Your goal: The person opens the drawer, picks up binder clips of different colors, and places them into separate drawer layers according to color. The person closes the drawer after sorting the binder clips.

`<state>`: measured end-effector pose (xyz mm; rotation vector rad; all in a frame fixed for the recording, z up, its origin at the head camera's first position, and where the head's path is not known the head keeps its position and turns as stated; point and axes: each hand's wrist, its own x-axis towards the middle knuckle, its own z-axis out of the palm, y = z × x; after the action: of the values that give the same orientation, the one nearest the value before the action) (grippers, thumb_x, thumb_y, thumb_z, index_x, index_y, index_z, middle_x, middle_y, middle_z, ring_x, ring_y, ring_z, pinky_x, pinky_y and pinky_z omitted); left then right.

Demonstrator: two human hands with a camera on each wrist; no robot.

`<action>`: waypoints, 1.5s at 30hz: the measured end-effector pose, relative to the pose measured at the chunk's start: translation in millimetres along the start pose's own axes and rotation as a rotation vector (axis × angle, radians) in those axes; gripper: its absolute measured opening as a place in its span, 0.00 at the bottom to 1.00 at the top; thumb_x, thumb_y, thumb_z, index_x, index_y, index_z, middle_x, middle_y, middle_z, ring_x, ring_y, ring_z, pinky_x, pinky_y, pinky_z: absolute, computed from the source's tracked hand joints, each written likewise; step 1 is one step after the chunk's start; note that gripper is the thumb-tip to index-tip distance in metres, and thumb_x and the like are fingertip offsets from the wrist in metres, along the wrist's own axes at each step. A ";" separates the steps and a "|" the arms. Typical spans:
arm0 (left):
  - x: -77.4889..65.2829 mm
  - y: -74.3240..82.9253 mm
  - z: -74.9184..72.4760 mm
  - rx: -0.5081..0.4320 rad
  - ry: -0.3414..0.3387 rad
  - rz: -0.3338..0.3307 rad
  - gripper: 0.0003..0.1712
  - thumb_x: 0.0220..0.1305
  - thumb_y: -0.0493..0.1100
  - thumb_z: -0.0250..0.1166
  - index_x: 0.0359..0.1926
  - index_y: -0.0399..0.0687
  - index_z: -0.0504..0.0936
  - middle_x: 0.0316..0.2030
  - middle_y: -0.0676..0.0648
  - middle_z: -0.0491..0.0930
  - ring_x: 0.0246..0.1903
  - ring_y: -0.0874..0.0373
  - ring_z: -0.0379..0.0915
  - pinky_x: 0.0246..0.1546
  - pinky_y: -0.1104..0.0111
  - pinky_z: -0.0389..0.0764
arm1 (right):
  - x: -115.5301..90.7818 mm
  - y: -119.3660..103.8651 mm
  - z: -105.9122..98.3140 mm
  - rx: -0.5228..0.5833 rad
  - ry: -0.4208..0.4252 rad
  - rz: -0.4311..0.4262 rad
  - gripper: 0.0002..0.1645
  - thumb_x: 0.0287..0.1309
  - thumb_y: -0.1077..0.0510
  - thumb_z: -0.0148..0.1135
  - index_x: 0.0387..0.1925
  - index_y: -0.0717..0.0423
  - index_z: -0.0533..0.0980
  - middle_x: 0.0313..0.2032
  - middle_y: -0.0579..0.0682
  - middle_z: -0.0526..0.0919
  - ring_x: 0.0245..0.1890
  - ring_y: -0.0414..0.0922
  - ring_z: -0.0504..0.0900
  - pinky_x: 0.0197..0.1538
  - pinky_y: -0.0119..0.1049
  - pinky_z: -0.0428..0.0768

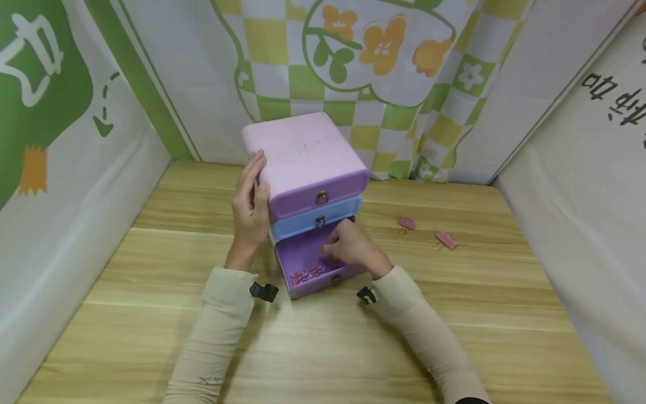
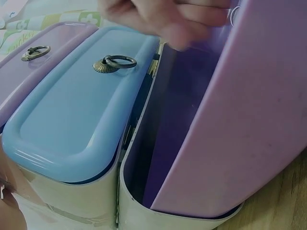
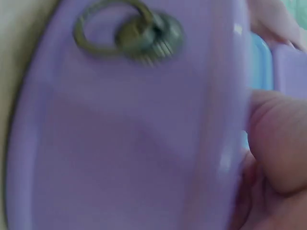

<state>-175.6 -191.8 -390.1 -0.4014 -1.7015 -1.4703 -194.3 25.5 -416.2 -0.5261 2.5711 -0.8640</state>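
Note:
A small three-tier drawer box (image 1: pixel 303 143) with a pink top stands on the table. Its bottom purple drawer (image 1: pixel 298 249) is pulled out, while the blue drawer (image 1: pixel 298 224) and the upper purple drawer (image 1: pixel 298 203) are closed. My left hand (image 1: pixel 249 205) rests against the box's left side, fingers extended. My right hand (image 1: pixel 350 244) is inside the bottom drawer with curled fingers; I cannot tell whether they hold anything. Pink binder clips (image 1: pixel 305 275) lie by the drawer's front left. A wire loop (image 2: pixel 234 17) shows beside the right fingers in the left wrist view.
Two more pink binder clips, one nearer the box (image 1: pixel 407 223) and one farther right (image 1: pixel 446 239), lie on the wooden table (image 1: pixel 454 314). Behind the box hangs a checkered curtain (image 1: pixel 363 106). White printed cloths hang at both sides.

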 end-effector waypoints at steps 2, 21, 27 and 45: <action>0.0 4.6 0.6 -0.009 -0.003 -0.001 0.29 0.69 0.34 0.49 0.66 0.20 0.73 0.71 0.24 0.70 0.78 0.31 0.57 0.85 0.58 0.57 | -5.1 6.6 -9.2 0.056 0.071 -0.012 0.15 0.65 0.54 0.71 0.28 0.60 0.90 0.23 0.51 0.90 0.21 0.44 0.84 0.21 0.28 0.76; 0.4 9.4 -0.2 -0.005 -0.017 -0.020 0.29 0.70 0.33 0.49 0.67 0.20 0.73 0.71 0.23 0.69 0.79 0.31 0.57 0.85 0.59 0.57 | -40.7 99.6 -105.7 0.132 0.356 0.293 0.26 0.71 0.43 0.63 0.44 0.63 0.89 0.36 0.56 0.94 0.39 0.53 0.93 0.52 0.48 0.88; -0.3 10.5 -0.4 -0.006 -0.014 -0.018 0.28 0.70 0.33 0.49 0.67 0.20 0.73 0.71 0.24 0.69 0.79 0.32 0.57 0.85 0.59 0.57 | -35.7 131.2 -105.4 0.030 0.383 0.384 0.29 0.70 0.42 0.62 0.30 0.64 0.89 0.26 0.55 0.90 0.25 0.42 0.75 0.28 0.35 0.75; -4.4 -33.8 -3.9 -0.006 -0.006 0.009 0.29 0.72 0.39 0.51 0.70 0.36 0.77 0.74 0.39 0.73 0.81 0.47 0.59 0.85 0.57 0.57 | -17.2 153.3 -88.9 0.265 0.298 0.348 0.22 0.74 0.51 0.60 0.53 0.66 0.86 0.45 0.59 0.93 0.49 0.52 0.90 0.71 0.50 0.80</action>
<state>-195.2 -203.1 -415.8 -0.4162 -1.6986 -1.4696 -255.1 190.7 -443.3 0.1360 2.6286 -1.1982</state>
